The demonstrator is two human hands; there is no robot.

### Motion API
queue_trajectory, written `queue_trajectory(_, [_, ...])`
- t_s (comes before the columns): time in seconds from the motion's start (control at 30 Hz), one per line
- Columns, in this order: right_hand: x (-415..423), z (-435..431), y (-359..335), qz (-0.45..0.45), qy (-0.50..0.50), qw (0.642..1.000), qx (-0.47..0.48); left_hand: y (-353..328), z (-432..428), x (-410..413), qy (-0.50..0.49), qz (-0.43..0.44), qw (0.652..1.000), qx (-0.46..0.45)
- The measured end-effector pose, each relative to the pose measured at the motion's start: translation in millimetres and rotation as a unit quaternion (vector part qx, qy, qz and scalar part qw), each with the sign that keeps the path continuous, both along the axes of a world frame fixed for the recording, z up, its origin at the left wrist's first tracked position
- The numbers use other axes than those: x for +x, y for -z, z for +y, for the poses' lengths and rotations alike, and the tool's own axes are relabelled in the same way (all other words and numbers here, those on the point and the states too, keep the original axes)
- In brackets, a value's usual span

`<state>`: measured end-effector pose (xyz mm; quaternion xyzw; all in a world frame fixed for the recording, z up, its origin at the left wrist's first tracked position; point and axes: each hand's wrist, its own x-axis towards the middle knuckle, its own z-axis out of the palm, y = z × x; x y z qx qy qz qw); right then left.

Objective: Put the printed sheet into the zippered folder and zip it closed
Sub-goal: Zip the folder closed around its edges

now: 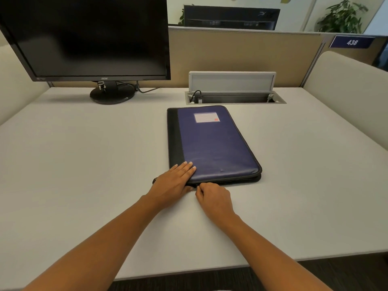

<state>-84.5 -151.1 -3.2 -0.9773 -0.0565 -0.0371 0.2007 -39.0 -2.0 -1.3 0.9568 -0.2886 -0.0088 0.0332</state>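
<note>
Lying flat: folder (212, 143), padded, semi-stiff, probably light. Left hand (174, 181) pins its corner, fingers straight; right hand (212, 196) pinches the zip (228, 181) at near edge.

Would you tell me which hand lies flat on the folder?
The left hand: it rests open on the folder, while the right hand curls, pinching at its near edge.

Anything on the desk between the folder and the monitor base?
Nothing. In the head view the stretch of desk between the zippered folder and the monitor base is bare.
</note>
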Motion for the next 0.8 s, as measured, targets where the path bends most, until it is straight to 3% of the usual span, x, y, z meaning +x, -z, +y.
queue_trajectory(0.8, [1.2, -19.9, -2.5, -0.001, 0.028, 0.999, -0.018, 3.0, -5.1, -1.7, -0.017, -0.012, 1.0, -0.01])
